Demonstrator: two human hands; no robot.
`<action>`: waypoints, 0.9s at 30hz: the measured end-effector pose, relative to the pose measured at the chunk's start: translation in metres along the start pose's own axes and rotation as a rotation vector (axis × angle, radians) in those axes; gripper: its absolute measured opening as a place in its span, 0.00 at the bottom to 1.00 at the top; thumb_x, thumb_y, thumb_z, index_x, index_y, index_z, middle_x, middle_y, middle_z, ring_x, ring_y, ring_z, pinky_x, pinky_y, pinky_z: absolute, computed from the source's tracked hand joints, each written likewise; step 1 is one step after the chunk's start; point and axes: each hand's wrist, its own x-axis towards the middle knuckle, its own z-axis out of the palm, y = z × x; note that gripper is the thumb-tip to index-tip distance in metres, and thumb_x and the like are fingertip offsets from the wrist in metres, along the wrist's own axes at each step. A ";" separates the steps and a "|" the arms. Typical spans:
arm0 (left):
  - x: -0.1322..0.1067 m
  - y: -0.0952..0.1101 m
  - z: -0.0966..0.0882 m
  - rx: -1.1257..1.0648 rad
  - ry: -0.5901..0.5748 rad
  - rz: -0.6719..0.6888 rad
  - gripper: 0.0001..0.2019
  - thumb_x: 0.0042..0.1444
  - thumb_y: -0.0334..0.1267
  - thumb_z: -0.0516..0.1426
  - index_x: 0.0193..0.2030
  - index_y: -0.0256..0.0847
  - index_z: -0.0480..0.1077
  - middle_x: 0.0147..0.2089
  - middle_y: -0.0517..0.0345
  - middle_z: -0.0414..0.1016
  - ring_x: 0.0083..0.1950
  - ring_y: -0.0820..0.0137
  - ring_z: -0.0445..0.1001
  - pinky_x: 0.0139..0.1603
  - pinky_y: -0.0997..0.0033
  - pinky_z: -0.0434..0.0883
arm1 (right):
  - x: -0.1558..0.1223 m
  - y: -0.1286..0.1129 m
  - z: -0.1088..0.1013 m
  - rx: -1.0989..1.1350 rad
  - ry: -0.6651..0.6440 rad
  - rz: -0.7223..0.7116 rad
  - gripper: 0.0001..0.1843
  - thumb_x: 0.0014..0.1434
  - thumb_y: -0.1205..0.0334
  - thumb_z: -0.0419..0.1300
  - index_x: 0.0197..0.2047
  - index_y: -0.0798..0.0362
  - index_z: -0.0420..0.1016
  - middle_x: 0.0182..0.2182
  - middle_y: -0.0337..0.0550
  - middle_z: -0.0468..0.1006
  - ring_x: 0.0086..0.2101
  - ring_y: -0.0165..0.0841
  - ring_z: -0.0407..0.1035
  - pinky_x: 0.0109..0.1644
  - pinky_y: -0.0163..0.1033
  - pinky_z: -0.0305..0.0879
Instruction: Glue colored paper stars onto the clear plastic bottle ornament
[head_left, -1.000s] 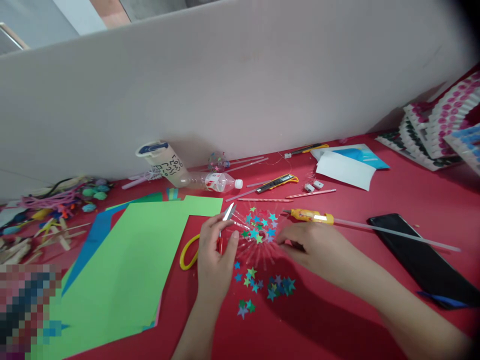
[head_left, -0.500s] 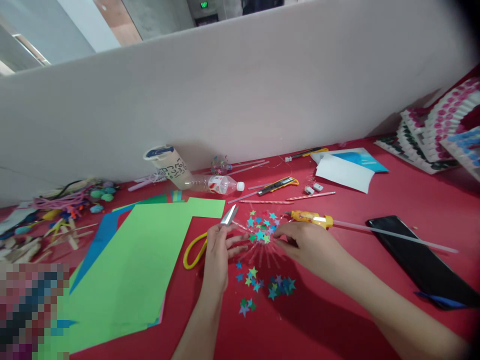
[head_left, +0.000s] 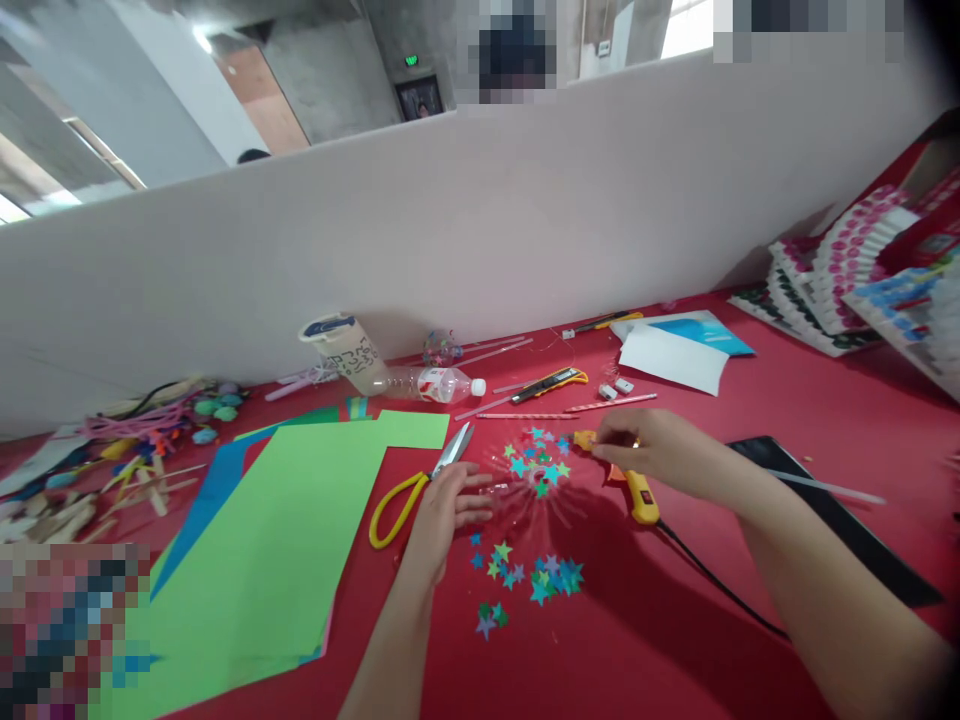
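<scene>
Many craft bits [head_left: 150, 440], sticks and pompoms among them, lie farthest left of the star-dotted clear piece [head_left: 551, 473], which sits on the red table [head_left: 525, 670] between the two hands. Closer to the piece come green sheets [head_left: 262, 540], with blue ones showing underneath. Yellow-handled scissors [head_left: 399, 508] lie left of the piece, beside the left hand [head_left: 446, 505]. That hand is open, fingers spread towards the piece's left edge; whether the tips touch it, I cannot tell. A clear bottle [head_left: 405, 383] lies on its side beyond the piece, to the left. Loose stars [head_left: 556, 578] are scattered on its near side. Just right of the piece, the right hand [head_left: 645, 448] grips the yellow glue gun [head_left: 643, 500], fingers closed on its body, nozzle towards the piece. Farther right lies a flat black item [head_left: 840, 530].
</scene>
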 end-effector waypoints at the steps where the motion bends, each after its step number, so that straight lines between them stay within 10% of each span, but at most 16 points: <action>1: 0.000 0.001 0.000 0.001 -0.002 0.002 0.16 0.55 0.46 0.54 0.44 0.36 0.64 0.45 0.42 0.76 0.32 0.68 0.78 0.33 0.69 0.74 | 0.000 0.003 -0.003 -0.022 -0.002 0.027 0.11 0.58 0.58 0.52 0.28 0.52 0.70 0.25 0.40 0.75 0.25 0.30 0.67 0.26 0.32 0.56; 18: -0.002 -0.010 0.020 -0.107 -0.061 -0.038 0.21 0.53 0.51 0.55 0.48 0.39 0.62 0.50 0.43 0.73 0.35 0.63 0.79 0.35 0.63 0.75 | 0.013 0.002 0.038 -0.089 -0.063 0.059 0.09 0.56 0.67 0.52 0.37 0.55 0.72 0.32 0.47 0.78 0.28 0.31 0.71 0.28 0.32 0.56; 27: -0.009 -0.005 0.024 -0.101 -0.079 -0.009 0.19 0.52 0.45 0.59 0.47 0.42 0.61 0.46 0.48 0.75 0.36 0.63 0.79 0.37 0.63 0.75 | 0.005 -0.005 0.021 -0.151 0.081 0.077 0.12 0.56 0.68 0.52 0.43 0.56 0.71 0.34 0.50 0.78 0.31 0.38 0.71 0.30 0.36 0.57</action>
